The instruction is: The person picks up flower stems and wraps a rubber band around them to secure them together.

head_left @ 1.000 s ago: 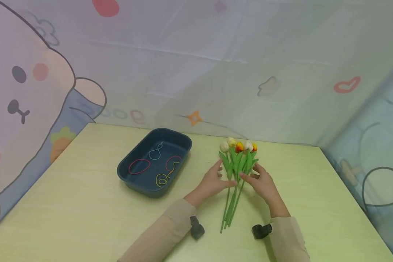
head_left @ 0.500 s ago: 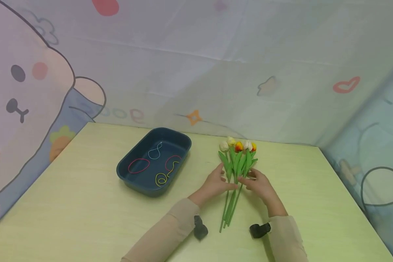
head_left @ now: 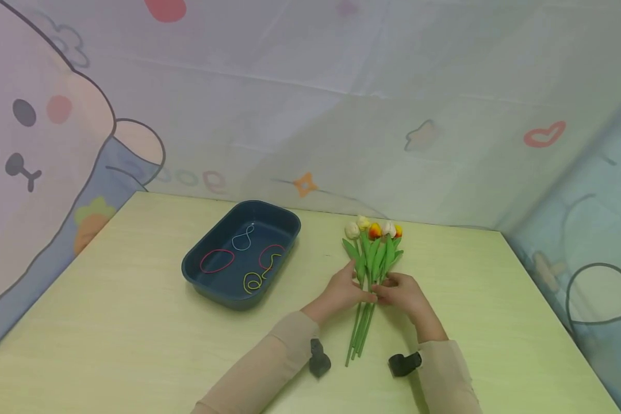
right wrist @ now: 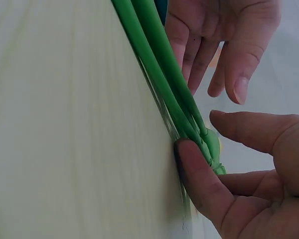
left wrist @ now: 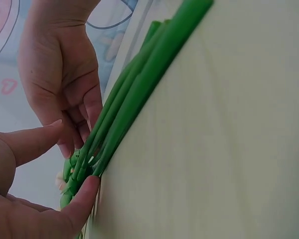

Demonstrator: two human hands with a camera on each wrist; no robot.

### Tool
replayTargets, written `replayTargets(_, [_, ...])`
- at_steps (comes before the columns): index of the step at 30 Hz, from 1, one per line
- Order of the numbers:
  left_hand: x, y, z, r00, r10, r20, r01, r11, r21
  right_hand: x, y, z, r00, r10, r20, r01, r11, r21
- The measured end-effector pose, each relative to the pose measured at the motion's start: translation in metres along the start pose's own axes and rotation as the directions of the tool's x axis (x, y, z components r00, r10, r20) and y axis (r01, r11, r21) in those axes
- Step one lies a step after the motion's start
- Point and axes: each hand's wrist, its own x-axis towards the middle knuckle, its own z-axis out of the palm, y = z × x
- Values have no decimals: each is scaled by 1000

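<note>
A bunch of tulips (head_left: 376, 259) with white, pale yellow and orange-red heads lies on the table, heads toward the back wall. My left hand (head_left: 338, 296) flanks the stems from the left, its index fingertip against their lower side in the left wrist view and its thumb stretched over them. From the right, my right hand (head_left: 406, 296) has its fingers at the same stems (right wrist: 154, 64). The right wrist view shows a gap between that hand's thumb and index finger, with the stems passing there. Part of the stems is hidden behind both hands.
A dark blue tray (head_left: 271, 227) stands to the left, holding several thin red, yellow and light blue bands. Small black devices (head_left: 319, 359) sit at both wrists. A printed cloth wall (head_left: 310, 103) rises behind the table's back edge.
My right hand has moved left and slightly toward me, and my left hand a little right. The stems lie closer together, and the hands are nearer each other.
</note>
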Motion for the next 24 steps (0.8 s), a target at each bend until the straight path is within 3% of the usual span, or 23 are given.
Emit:
replayTargets(10, [7,-1,4,999,5,-35,-4,1000,9,-1,-4,6,1000,9,-15,-8,998,57])
replayTargets(18, [9,-5,1,1000,9,-20,-10,999,-38,-1,-4,8,999,12,39,-20,982,189])
replayTargets(24, [10,-6,0,1000,1,-9,-1,1000,18,-3,-4,7,998,4,64,-18,975,220])
